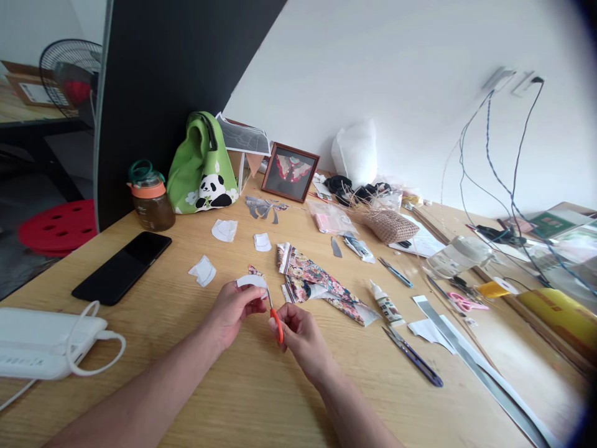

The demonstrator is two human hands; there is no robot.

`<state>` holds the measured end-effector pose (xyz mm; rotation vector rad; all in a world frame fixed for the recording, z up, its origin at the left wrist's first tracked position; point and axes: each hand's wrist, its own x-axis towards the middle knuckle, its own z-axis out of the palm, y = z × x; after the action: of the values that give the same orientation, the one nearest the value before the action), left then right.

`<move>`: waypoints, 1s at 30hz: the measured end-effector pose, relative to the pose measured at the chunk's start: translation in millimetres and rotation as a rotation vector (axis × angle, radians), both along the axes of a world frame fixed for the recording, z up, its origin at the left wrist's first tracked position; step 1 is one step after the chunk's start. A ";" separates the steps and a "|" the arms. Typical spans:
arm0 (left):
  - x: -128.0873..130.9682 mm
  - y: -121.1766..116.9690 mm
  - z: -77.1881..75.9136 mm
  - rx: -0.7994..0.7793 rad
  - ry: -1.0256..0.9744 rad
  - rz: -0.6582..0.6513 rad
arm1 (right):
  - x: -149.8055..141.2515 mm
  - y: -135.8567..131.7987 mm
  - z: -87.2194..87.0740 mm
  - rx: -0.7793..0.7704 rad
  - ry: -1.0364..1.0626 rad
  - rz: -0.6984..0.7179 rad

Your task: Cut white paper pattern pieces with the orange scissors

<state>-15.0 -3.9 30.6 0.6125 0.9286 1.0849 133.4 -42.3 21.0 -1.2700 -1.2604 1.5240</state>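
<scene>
My left hand (239, 312) pinches a small curved white piece (252, 281), with a scrap of floral fabric (255, 270) showing just behind it. In my right hand (298, 336) is a pair of scissors with orange handles (278, 325); their blades point up at the right end of the white piece. Whether the blades are closed on it I cannot tell. Just beyond my hands lies folded floral fabric (321, 277). White cut pieces lie to the left, among them one near my left hand (203, 271) and one farther back (224, 230).
A black phone (122, 267) and a white power bank with a cable (41, 342) lie at left. To the right are a glue bottle (388, 305), purple-handled snips (413, 358) and a long grey strip (480, 373). A green panda bag (203, 168) and a framed picture (290, 172) stand behind.
</scene>
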 end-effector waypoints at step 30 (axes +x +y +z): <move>0.4 -0.8 0.9 -0.011 0.009 0.007 | 1.3 0.8 -2.8 0.008 0.010 -0.004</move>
<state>-14.7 -4.6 31.5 0.6067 0.9446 1.0831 134.7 -41.5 18.2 -1.2569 -1.2558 1.5191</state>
